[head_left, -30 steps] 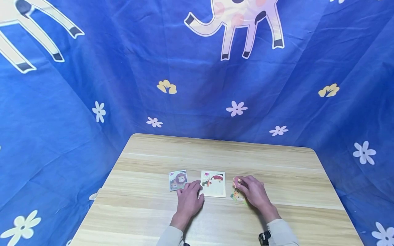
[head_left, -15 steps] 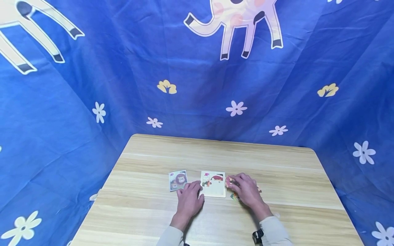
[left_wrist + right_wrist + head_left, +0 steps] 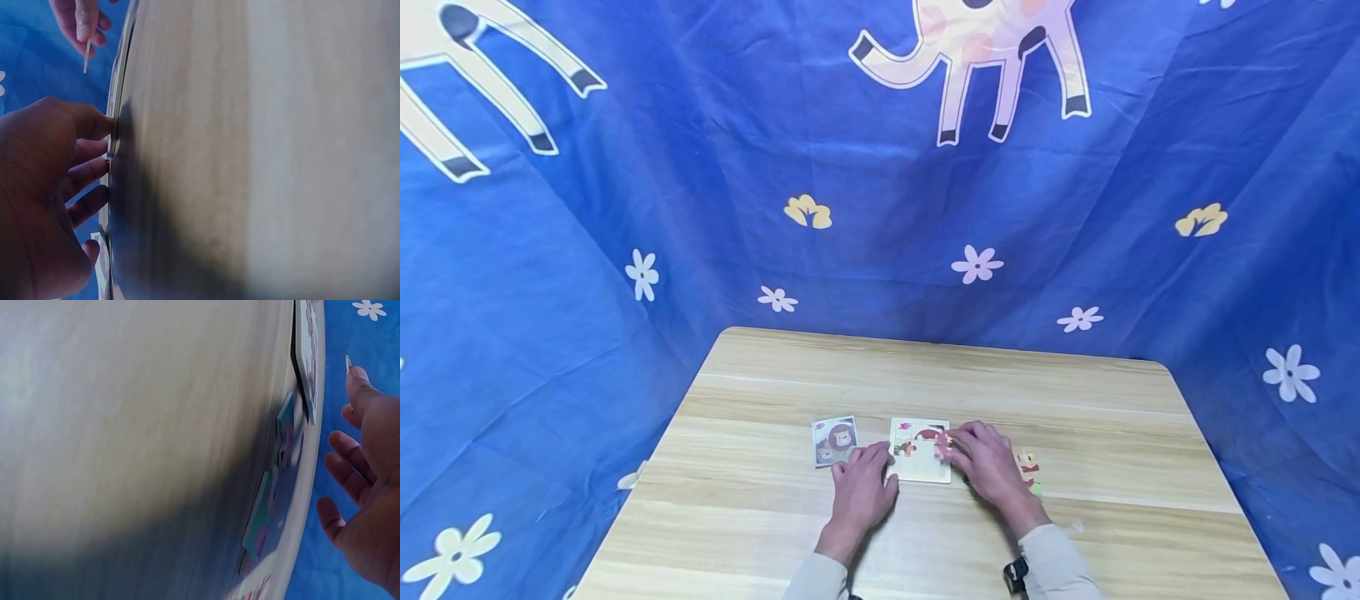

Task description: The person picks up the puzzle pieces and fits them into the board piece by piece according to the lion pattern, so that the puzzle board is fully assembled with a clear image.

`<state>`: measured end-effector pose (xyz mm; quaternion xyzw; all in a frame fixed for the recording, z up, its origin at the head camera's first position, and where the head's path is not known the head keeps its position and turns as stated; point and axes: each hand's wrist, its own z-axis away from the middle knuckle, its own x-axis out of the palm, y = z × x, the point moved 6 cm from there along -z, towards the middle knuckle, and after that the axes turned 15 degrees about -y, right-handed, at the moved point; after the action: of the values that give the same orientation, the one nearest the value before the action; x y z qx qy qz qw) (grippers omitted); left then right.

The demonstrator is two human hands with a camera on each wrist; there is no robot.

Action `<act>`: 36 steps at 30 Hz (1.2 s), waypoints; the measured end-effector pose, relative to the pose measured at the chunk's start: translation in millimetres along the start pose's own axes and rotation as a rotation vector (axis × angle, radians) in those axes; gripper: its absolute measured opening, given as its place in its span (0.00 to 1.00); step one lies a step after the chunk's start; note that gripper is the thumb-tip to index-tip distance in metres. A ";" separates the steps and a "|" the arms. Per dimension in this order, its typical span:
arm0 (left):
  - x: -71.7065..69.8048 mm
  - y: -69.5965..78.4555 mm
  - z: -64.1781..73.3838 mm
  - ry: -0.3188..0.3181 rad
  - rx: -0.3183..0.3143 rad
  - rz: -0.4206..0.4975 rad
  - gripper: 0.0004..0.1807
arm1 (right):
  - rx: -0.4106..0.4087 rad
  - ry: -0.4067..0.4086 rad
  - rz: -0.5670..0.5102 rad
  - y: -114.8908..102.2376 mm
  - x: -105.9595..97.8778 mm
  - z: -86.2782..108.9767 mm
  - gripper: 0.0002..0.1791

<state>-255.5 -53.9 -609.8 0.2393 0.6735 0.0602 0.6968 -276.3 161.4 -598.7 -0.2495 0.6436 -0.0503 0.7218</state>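
Observation:
My right hand [image 3: 991, 462] pinches a reddish jigsaw piece [image 3: 943, 445] between thumb and index finger, over the right side of the square puzzle board [image 3: 925, 471]. In the right wrist view this piece [image 3: 348, 365] appears edge-on, raised above the tabletop. Several pieces sit at the board's top and left; its lower part shows pale and bare. My left hand [image 3: 861, 492] rests at the board's left edge, thumb and fingertips touching it, fingers loosely bent. The board's far left edge is partly hidden by those fingers.
A picture card with a lion [image 3: 835, 442] lies left of the board, beside my left fingertips. Loose jigsaw pieces [image 3: 1028, 468] lie right of the board, partly hidden under my right hand; the right wrist view shows more pieces [image 3: 261, 519]. A blue curtain [image 3: 880, 275] hangs behind the wooden table [image 3: 805, 367].
My right hand has moved left with the jigsaw piece, from beside the board to over its right side. Loose pieces it covered now show to its right. My left hand stays in place.

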 end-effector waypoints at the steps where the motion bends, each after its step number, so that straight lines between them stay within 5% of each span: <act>1: -0.1 0.1 0.0 0.001 0.000 0.002 0.09 | -0.002 -0.002 0.000 -0.7 0.7 -0.6 0.25; 36: -4.3 1.4 2.9 0.002 0.001 0.002 0.09 | -0.037 -0.008 0.164 -30.8 24.1 -21.2 0.22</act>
<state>-252.7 -55.1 -605.4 0.2402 0.6741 0.0610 0.6958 -284.8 118.8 -608.3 -0.2094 0.6598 0.0217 0.7213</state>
